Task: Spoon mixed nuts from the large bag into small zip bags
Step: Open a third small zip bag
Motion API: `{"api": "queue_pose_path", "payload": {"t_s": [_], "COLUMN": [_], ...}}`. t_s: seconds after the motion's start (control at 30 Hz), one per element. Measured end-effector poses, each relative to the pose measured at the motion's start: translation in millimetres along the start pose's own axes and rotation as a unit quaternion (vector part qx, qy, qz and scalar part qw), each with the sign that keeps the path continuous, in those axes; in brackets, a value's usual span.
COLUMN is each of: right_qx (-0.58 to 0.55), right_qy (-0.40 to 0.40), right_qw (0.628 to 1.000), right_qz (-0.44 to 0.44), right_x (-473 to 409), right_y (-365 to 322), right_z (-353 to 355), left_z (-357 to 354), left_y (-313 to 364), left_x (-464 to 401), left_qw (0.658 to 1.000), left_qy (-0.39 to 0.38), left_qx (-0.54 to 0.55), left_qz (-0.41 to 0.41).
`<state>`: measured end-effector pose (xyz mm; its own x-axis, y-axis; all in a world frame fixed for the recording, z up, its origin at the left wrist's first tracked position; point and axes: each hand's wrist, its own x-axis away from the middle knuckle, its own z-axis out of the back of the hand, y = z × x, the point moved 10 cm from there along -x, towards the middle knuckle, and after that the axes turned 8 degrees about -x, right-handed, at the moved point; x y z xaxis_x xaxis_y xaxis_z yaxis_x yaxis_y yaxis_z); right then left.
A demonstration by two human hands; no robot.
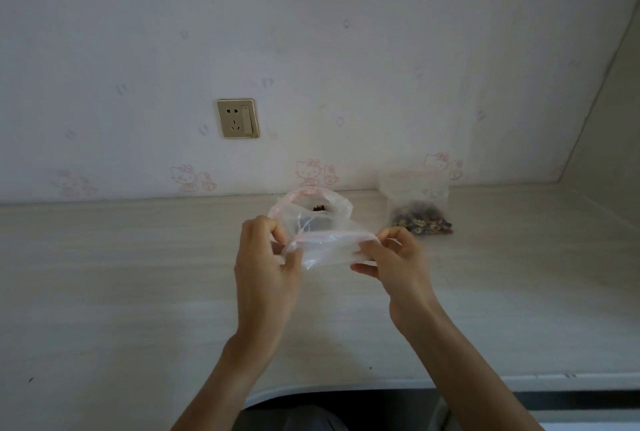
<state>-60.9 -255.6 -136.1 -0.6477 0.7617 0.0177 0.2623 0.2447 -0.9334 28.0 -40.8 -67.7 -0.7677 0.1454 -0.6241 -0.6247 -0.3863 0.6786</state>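
Two bare forearms reached in from the near edge of a pale wood-grain surface [138, 292], whose rounded near lip curved just above a dark gap at the bottom of the view. Above the middle of the surface, the left hand [266, 267] and the right hand [398, 264] held a small clear zip bag [329, 247] between them, lifted off the surface. The left fingers [277, 233] were curled and pinched the bag's left end near its pink-edged strip; the right fingers [374, 250] were curled and pinched the right end, so the bag stretched crosswise from hand to hand. The small bag looked empty, though the plastic was too thin and blurred to be sure.

Just beyond the hands, partly hidden by them, stood a large clear bag [311, 205] with a pink rim, its mouth gaping upward; a dark clump of nuts [318, 208] showed inside. Farther right, near the wall, another small bag [417, 212] lay on the surface, its lower part filled with dark and tan mixed nuts and its top standing up.

Behind it all rose a wall [346, 66] papered with faint pink cartoon cats, with a gold-framed socket [238, 118] on the left of centre.
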Motion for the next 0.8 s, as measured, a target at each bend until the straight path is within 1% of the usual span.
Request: {"api": "queue_pose_path", "payload": {"t_s": [0.03,0.07,0.1,0.17,0.23,0.27,0.33,0.43,0.53,0.6,0.7,0.8], "right_qx": [0.047,0.092,0.128,0.188,0.259,0.291,0.338,0.36,0.404,0.466,0.564,0.626], "right_qy": [-0.002,-0.004,-0.006,-0.012,-0.033,-0.052,-0.097,-0.155,-0.218,-0.258,-0.294,-0.311], "right_qw": [0.998,0.994,0.988,0.974,0.952,0.939,0.913,0.89,0.849,0.811,0.751,0.704], "right_qz": [0.029,0.06,0.087,0.126,0.159,0.177,0.205,0.233,0.262,0.241,0.178,0.122], "right_x": [-1,0,0,1,2,4,8,16,23,23,20,18], "right_y": [-5,-11,-16,-26,-34,-38,-41,-46,-50,-42,-20,2], "right_z": [1,2,1,-3,-10,-16,-28,-41,-54,-62,-68,-67], "left_z": [4,4,1,-7,-16,-20,-27,-35,-45,-54,-68,-75], "left_y": [14,28,39,53,57,55,46,33,22,13,1,-1], "left_x": [1,4,6,9,10,9,4,-2,-1,3,9,13], "left_qw": [0.993,0.979,0.966,0.944,0.932,0.928,0.927,0.928,0.918,0.897,0.853,0.827], "left_qy": [0.012,0.018,0.01,-0.028,-0.075,-0.102,-0.155,-0.209,-0.281,-0.332,-0.41,-0.448], "left_qx": [-0.09,-0.15,-0.184,-0.215,-0.226,-0.235,-0.249,-0.251,-0.238,-0.26,-0.303,-0.313], "left_qz": [-0.069,-0.134,-0.183,-0.247,-0.273,-0.272,-0.232,-0.182,-0.146,-0.129,-0.116,-0.135]}}
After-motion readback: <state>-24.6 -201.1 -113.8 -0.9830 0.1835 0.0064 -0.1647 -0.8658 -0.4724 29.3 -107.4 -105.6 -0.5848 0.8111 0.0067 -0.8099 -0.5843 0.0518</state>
